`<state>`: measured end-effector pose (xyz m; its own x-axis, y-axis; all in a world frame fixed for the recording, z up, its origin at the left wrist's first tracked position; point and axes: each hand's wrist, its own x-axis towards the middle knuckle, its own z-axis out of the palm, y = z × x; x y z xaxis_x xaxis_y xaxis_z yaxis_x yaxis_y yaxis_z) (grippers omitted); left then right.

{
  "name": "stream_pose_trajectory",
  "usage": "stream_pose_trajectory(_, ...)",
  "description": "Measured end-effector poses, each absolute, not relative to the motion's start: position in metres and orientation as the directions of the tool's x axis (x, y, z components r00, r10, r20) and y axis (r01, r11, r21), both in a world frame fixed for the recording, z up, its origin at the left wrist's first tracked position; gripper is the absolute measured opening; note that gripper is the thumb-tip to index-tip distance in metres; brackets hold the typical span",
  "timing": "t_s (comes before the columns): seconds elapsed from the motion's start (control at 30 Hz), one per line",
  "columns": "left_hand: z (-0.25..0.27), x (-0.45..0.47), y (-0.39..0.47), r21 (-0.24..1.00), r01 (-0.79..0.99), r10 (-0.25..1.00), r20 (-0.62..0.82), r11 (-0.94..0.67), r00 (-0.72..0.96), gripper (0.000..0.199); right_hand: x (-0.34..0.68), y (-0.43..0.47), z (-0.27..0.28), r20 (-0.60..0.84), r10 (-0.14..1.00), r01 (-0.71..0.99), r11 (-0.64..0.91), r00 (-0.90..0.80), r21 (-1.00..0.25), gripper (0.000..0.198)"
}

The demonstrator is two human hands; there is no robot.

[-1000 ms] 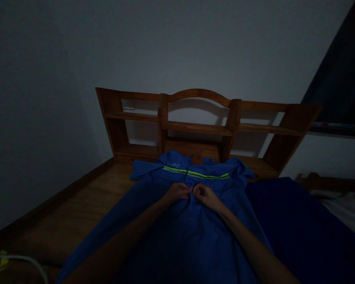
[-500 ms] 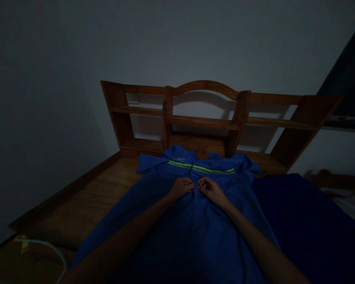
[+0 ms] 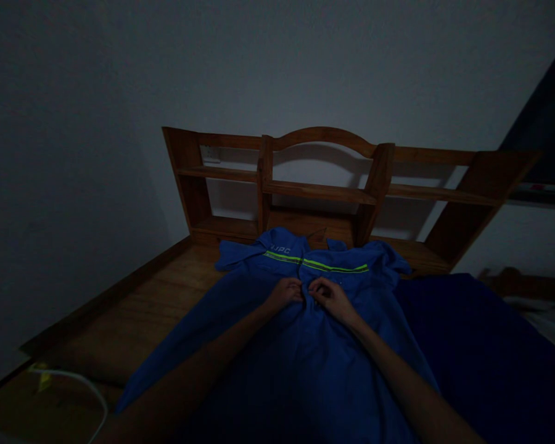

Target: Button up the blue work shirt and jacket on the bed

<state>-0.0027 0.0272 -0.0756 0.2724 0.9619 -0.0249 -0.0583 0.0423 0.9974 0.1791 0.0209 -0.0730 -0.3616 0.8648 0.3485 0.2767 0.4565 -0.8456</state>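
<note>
A blue work shirt (image 3: 333, 345) lies spread out, its collar end toward the headboard. Bright yellow-green reflective strips cross its chest, with pale lettering above the left one. My left hand (image 3: 284, 294) pinches the front edge of the shirt just below the strips. Close beside it, my right hand (image 3: 332, 297) has thumb and fingers closed on the other side of the front opening. A narrow fold of cloth shows between the two hands. Whether a button sits between the fingertips is too dark to make out.
Behind the shirt stands a wooden headboard (image 3: 324, 195) with shelves against the wall. Bare wooden boards (image 3: 166, 296) lie to the left, with a white cable (image 3: 81, 377) near the front. Dark blue fabric (image 3: 481, 357) covers the right side.
My hands stay at the shirt's front, with the fingertips shifting slightly on the cloth. The whole view has moved a little.
</note>
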Motion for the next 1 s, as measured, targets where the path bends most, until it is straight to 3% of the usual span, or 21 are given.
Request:
stream_pose_trajectory(0.23, -0.074, -0.005, 0.023, 0.997, 0.064, 0.951, 0.029, -0.051, 0.308, 0.018, 0.176, 0.012, -0.064, 0.424, 0.819, 0.337, 0.554, -0.388, -0.762, 0.011)
stream_pose_trajectory(0.57, -0.08, 0.0, 0.026, 0.942, 0.24, 0.954, 0.177, -0.235, 0.24, 0.019, 0.174, -0.003, -0.047, 0.493, 0.791, 0.459, 0.612, -0.362, -0.645, 0.03)
stream_pose_trajectory(1.0, -0.066, -0.006, 0.016, 0.802, 0.468, 0.927, 0.289, -0.371, 0.239, 0.021, 0.173, -0.005, -0.047, 0.497, 0.806, 0.497, 0.59, -0.321, -0.636, 0.037)
